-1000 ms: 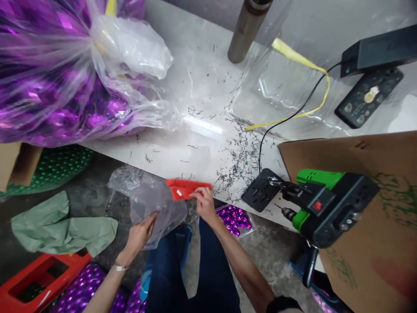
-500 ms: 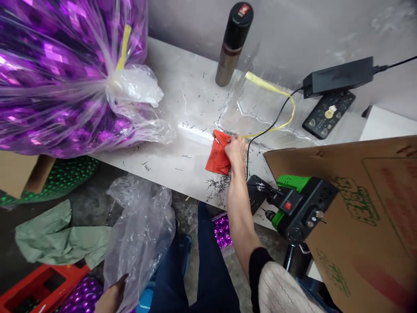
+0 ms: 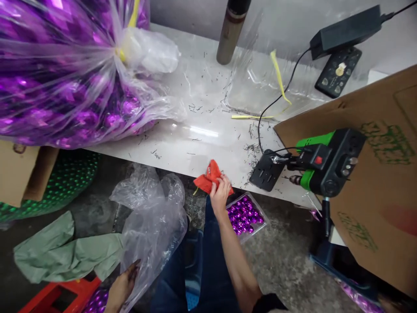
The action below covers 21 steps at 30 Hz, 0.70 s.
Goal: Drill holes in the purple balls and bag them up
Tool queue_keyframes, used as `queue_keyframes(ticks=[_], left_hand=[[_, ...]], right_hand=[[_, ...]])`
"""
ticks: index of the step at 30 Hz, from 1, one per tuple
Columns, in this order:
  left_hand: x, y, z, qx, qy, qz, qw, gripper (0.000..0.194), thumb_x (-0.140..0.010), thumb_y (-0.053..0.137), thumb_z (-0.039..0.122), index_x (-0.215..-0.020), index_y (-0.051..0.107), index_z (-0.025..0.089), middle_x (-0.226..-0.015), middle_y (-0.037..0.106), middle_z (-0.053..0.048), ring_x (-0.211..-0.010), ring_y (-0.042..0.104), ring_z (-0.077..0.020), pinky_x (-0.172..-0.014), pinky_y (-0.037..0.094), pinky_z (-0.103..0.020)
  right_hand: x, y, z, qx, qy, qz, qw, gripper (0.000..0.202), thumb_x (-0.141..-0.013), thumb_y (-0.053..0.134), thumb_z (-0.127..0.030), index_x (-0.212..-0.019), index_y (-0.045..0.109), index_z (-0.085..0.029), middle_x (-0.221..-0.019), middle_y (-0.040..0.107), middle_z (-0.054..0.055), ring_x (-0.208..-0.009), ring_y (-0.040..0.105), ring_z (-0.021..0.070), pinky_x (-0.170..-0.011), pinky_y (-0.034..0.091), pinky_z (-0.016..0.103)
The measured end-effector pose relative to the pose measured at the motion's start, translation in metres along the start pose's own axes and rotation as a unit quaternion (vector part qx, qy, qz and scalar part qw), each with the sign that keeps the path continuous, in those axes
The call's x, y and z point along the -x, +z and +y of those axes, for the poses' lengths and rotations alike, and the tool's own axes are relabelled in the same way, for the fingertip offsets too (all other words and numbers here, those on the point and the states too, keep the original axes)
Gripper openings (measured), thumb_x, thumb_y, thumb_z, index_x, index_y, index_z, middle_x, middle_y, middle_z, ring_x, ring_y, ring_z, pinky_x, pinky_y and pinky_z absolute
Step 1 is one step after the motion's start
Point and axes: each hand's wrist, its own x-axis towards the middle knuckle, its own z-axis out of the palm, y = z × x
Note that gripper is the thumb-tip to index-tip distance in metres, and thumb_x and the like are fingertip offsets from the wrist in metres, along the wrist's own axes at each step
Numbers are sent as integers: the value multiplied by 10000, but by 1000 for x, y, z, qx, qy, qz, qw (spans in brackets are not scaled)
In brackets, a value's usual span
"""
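My right hand (image 3: 220, 194) has its fingers closed on a crumpled red cloth (image 3: 203, 183) at the front edge of the white table (image 3: 174, 154). Down at the lower left, my left hand (image 3: 123, 283) grips the side of a large, loose clear plastic bag (image 3: 148, 221); part of that hand is cut off by the frame's bottom. Short dark clippings (image 3: 253, 150) lie scattered over the tabletop, thickest beside a black socket strip (image 3: 266, 169). Just below the cloth, a clear tray (image 3: 262, 227) holds purple shiny balls.
A bulging bag of purple shiny pieces (image 3: 71, 87) covers the table's left end. Farther back stand a dark bottle (image 3: 230, 37), a black power adapter (image 3: 345, 32) and a patterned phone (image 3: 339, 71). At right, a green-black drill-like device (image 3: 329, 161) is before a cardboard box (image 3: 387, 182).
My right hand has drawn the red cloth from mid-table to the front edge. The purple tray has come into fuller view. My left hand stays at the plastic bag; the camera view has shifted.
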Motion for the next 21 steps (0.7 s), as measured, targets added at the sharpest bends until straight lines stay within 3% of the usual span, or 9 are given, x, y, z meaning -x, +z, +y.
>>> queue_keyframes(ticks=[3,5,7,9,11,13,15,17,21], left_hand=[[0,2,-5,124,-44,18,991,374,-818,465,463,-1027,769,398,-969,806,54,-948,783,-282,-792,616,-347],[-1,-2,3,180,-30,49,982,415,-793,518,514,-1109,749,378,-993,809,37,-873,790,-280,-778,612,-347],[-6,-13,24,224,0,97,970,526,-792,572,550,-1251,700,327,-1075,801,-1,-887,785,-272,-790,607,-335],[-19,-34,59,259,32,155,953,635,-810,617,561,-1381,617,283,-1209,764,-38,-1042,756,-268,-863,596,-329],[-41,-62,107,300,89,212,926,689,-844,637,544,-1457,541,244,-1299,722,-76,-1186,699,-259,-981,558,-349],[-69,-97,161,322,136,241,905,686,-879,660,499,-1488,502,227,-1357,685,-103,-1242,667,-252,-1036,533,-364],[-98,-133,213,322,178,266,891,728,-890,695,448,-1529,447,201,-1416,640,-126,-1305,624,-258,-1068,517,-366],[-122,-165,258,286,202,290,891,772,-870,742,425,-1541,435,198,-1480,580,-136,-1347,588,-272,-1098,497,-360],[-153,-200,319,141,218,245,934,671,-928,677,391,-1546,449,262,-1593,448,-105,-1259,650,-305,-1007,565,-376]], right_hand=[[44,11,-19,-71,-40,-12,997,200,-997,412,-272,-1036,595,-200,-1134,624,133,-1121,589,230,-1040,489,505],[46,12,-32,-112,-31,-17,993,177,-987,468,-304,-1036,609,-208,-1119,622,118,-1091,605,215,-1027,509,473],[27,10,-43,-144,17,-28,989,237,-931,599,-412,-1056,625,-212,-1123,621,110,-1100,611,222,-1021,523,452],[-2,7,-54,-200,79,-68,974,432,-813,728,-527,-1094,636,-212,-1134,636,101,-1093,623,230,-1014,534,437],[-31,4,-64,-290,132,-139,938,587,-723,781,-592,-1149,637,-214,-1158,665,91,-1072,645,228,-993,549,421],[-56,3,-72,-373,161,-220,887,642,-703,781,-616,-1188,641,-219,-1166,699,78,-1046,669,224,-958,565,401],[-79,3,-75,-401,166,-280,856,605,-731,744,-639,-1154,672,-212,-1124,731,69,-1016,685,225,-935,570,390],[-104,3,-70,-372,143,-292,870,571,-802,646,-676,-1106,702,-196,-1107,743,76,-1030,686,238,-956,559,401],[-155,2,-42,-163,10,-205,965,626,-913,484,-667,-1245,661,-166,-1296,676,143,-1231,604,289,-1103,461,486]])
